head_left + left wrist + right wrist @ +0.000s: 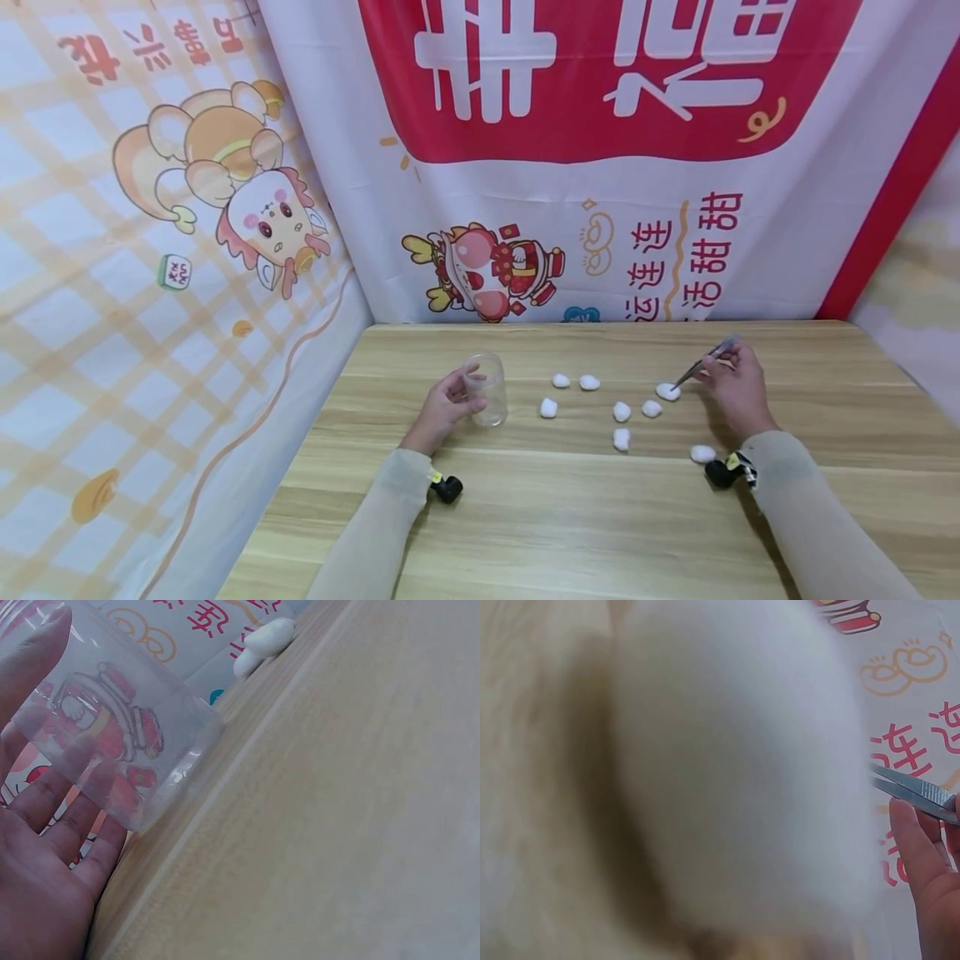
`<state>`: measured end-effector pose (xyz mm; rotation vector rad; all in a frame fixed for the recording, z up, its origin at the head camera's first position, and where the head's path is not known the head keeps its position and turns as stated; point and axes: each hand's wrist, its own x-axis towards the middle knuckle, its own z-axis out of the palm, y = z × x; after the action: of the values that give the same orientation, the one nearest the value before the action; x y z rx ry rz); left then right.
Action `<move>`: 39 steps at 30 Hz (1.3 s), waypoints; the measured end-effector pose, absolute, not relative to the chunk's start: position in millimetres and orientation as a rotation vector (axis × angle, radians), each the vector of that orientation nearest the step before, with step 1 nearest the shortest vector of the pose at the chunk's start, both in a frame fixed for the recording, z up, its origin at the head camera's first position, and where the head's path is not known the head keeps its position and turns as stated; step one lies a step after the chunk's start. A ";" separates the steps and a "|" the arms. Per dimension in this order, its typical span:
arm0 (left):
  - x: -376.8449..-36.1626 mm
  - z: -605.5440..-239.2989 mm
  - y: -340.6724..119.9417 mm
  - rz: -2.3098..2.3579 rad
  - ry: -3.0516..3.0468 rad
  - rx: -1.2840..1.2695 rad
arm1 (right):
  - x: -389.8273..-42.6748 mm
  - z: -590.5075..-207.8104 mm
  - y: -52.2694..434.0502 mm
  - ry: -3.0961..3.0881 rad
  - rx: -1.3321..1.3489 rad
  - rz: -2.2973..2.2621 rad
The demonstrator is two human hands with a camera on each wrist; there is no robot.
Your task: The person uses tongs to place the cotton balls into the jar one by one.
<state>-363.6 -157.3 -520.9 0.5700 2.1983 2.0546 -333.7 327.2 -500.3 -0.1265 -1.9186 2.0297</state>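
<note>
1. Seven cotton balls are lying on the surface (570, 517), between your hands.
2. Your left hand (442, 408) is curling round the cup (487, 389), which is standing on the surface.
3. Your right hand (738, 387) is pinching the tweezers (705, 361); their tips are touching one ball (667, 391).

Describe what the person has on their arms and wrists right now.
Both arms wear snug, pale beige sleeves down to the wrists. A small black camera unit is strapped under each wrist, left wrist camera and right wrist camera, each with a bit of yellow on it. The hands are bare: no gloves.
</note>
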 end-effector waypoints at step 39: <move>-362.2 -521.1 -157.2 2.050 2.202 0.578 | -325.6 -461.8 324.8 -1.770 -0.142 2.111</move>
<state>-362.2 -157.2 -521.1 0.5785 2.2018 2.0502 -325.6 324.8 -461.8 -0.1418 -1.7701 2.1113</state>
